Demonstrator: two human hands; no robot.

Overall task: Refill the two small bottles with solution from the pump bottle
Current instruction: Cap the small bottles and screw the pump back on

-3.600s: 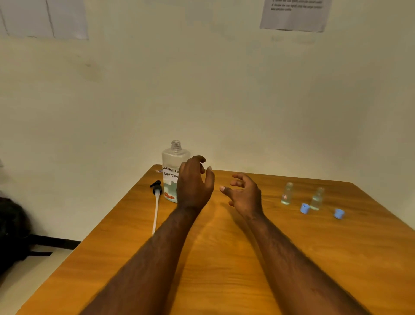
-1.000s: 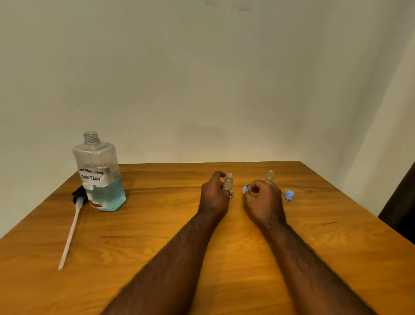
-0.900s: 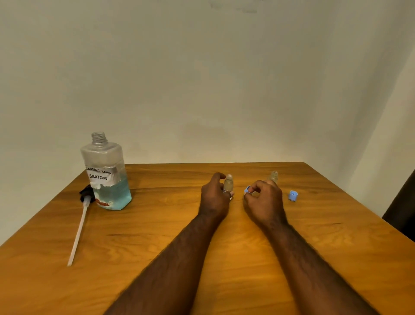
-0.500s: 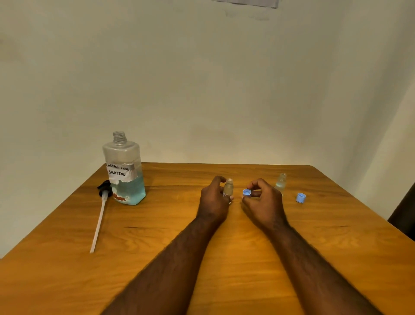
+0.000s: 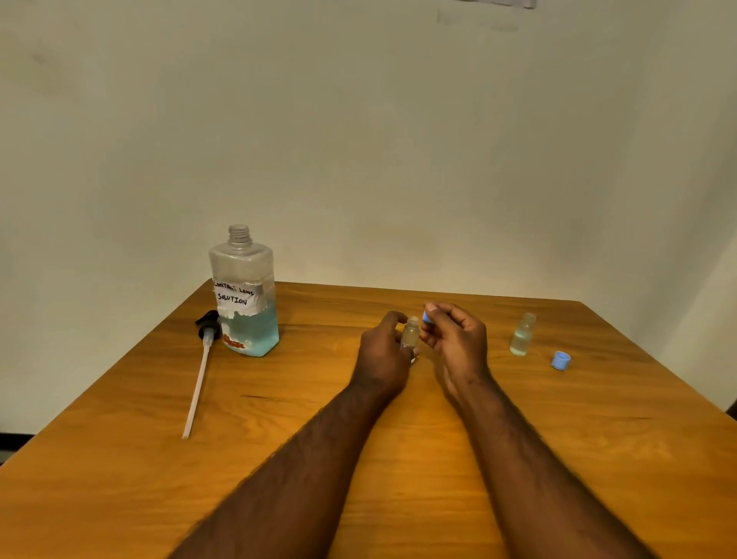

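The big clear pump bottle [image 5: 244, 295], labelled "contact lens solution" and about a third full of blue liquid, stands uncapped at the table's back left. Its black pump head with long white tube [image 5: 200, 359] lies beside it. My left hand [image 5: 383, 351] grips one small clear bottle [image 5: 410, 332] upright on the table. My right hand [image 5: 456, 339] pinches a small blue cap [image 5: 426, 317] just above and right of that bottle's mouth. The second small bottle [image 5: 522, 335] stands uncapped further right, with its blue cap [image 5: 560, 360] lying next to it.
The wooden table [image 5: 399, 459] sits in a corner against pale walls. Its right edge runs close past the loose cap. A sheet of paper [image 5: 498, 3] hangs high on the wall.
My right hand has lifted the blue cap from table height up beside the mouth of the bottle in my left hand. The camera view has shifted to the left.
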